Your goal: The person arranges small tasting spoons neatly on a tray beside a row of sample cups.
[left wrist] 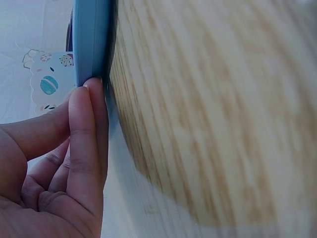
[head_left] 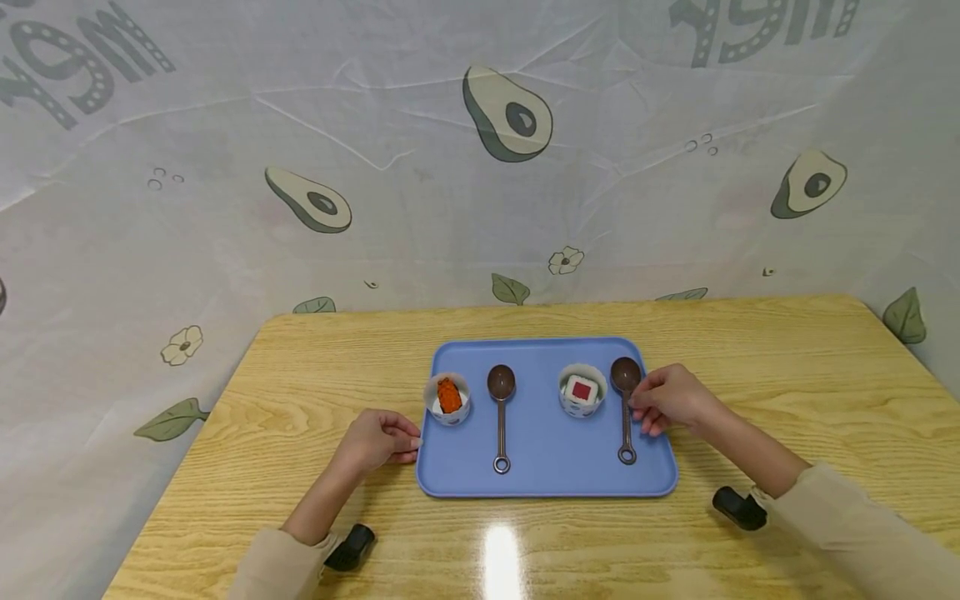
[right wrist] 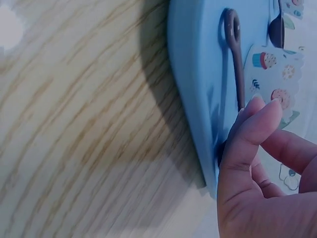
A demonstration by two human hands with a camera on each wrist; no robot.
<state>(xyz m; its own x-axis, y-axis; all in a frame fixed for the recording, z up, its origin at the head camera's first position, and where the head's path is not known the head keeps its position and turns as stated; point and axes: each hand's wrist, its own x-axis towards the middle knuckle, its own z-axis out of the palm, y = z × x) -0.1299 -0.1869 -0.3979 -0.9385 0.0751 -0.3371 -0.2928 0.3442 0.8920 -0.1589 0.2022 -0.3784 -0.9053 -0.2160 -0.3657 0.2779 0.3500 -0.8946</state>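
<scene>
A blue tray (head_left: 562,475) lies on the table. My left hand (head_left: 378,440) is at its left side, and in the left wrist view the thumb and fingertips (left wrist: 94,91) pinch the tray's edge. On the tray's right part, my right hand (head_left: 667,400) pinches the handle of a brown spoon (head_left: 626,377) just below its bowl. The spoon's ring end (right wrist: 232,27) shows in the right wrist view, while the fingers cover its middle. Another brown spoon (head_left: 501,383) lies left of the tray's middle, handle toward me.
At the tray's left is a paper cup (head_left: 450,419) with an orange-topped sushi piece (head_left: 449,396). Beside the held spoon stands a second paper cup (head_left: 577,408) with a white and red sushi piece (head_left: 581,389). The wooden table (head_left: 337,358) meets a printed cloth (head_left: 420,208) behind.
</scene>
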